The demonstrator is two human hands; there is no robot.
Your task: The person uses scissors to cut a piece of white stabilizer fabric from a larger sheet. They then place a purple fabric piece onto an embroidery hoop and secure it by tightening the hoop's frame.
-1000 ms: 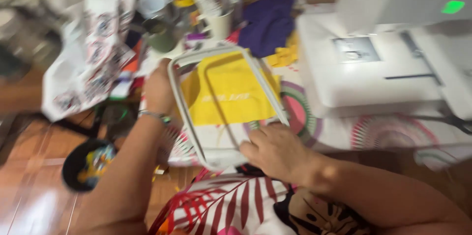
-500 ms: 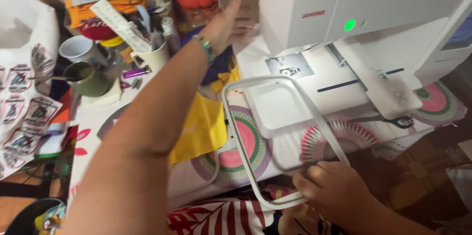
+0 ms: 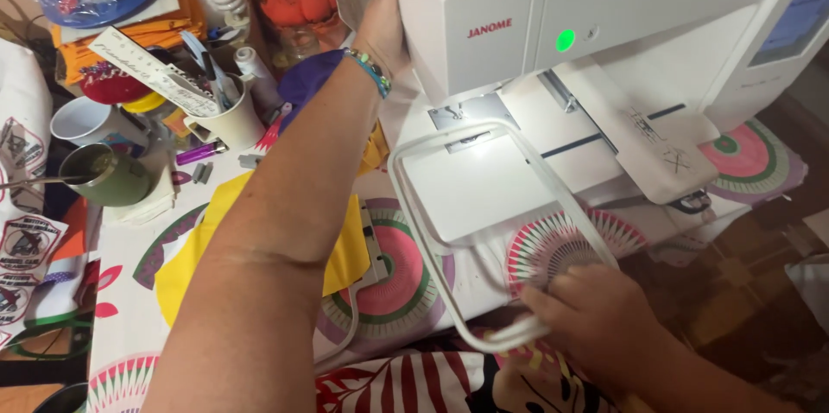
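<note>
Cream ceramic mug (image 3: pixel 235 123) packed with pens, ruler; olive-green cup (image 3: pixel 117 178) holds spoon. White empty rounded-rectangle plastic hoop frame (image 3: pixel 484 231) lies across sewing machine bed (image 3: pixel 553 162). Right hand (image 3: pixel 580 314) clamped on frame's near edge; left hand (image 3: pixel 382 28) flat against white machine head (image 3: pixel 535 7), grip unclear.

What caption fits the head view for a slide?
Right hand holds a white embroidery hoop frame at the white sewing machine; left hand reaches behind its head.
</note>
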